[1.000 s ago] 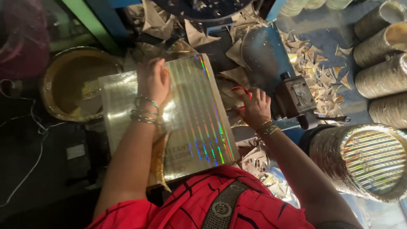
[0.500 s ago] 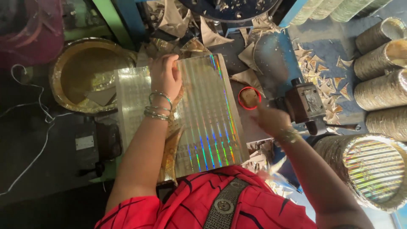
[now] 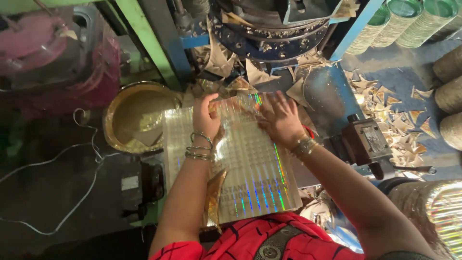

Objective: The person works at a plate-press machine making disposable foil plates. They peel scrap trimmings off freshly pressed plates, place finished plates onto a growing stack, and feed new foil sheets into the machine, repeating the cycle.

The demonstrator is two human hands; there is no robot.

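Observation:
A stack of shiny holographic silver sheets (image 3: 250, 168) lies in front of me, reaching toward the dark press machine (image 3: 274, 29). My left hand (image 3: 206, 115), with bangles on the wrist, rests on the stack's far left part, fingers curled at its top edge. My right hand (image 3: 280, 118) lies flat with fingers spread on the far right part of the sheets. Both hands press on the top sheet near the machine's mouth.
A round golden bowl (image 3: 134, 115) sits left of the sheets. Triangular paper scraps (image 3: 385, 106) litter the blue surface at right. Stacks of formed plates (image 3: 414, 19) stand at the far right, a silver stack (image 3: 433, 207) near right. A boxy metal part (image 3: 368, 142) sits by my right forearm. White cable (image 3: 72, 159) trails left.
My right hand moved left from beside the boxy metal part onto the sheets. My left hand slid up toward the machine. My view tilted upward, showing more of the press.

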